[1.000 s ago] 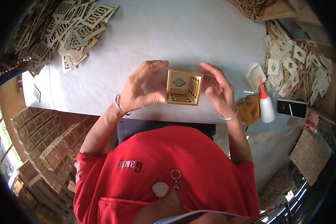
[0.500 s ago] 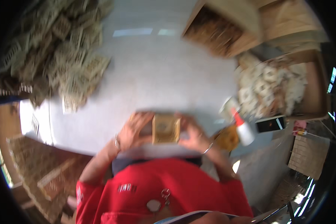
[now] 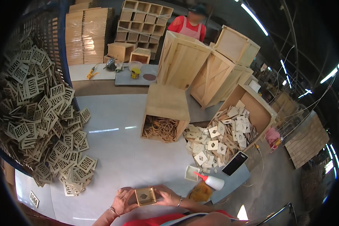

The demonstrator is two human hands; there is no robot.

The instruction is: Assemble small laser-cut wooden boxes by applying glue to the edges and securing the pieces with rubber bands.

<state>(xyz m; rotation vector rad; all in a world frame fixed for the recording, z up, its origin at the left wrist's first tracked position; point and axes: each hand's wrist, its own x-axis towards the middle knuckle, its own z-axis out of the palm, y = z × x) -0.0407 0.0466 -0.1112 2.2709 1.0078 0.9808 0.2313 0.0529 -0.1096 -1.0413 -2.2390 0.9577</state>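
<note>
Head view: wooden box [image 3: 145, 197] between both hands' fingers [image 3: 128, 195]

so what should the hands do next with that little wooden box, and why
Probably a gentle inward squeeze on the small wooden box, to help keep it square: the left hand and right hand are at opposite sides of it, and its open face is turned toward the camera, so its corners can be watched meanwhile.

There are two hands [image 3: 122, 202] [image 3: 169, 196], one held box [image 3: 145, 196], one phone [image 3: 235, 164].
</note>
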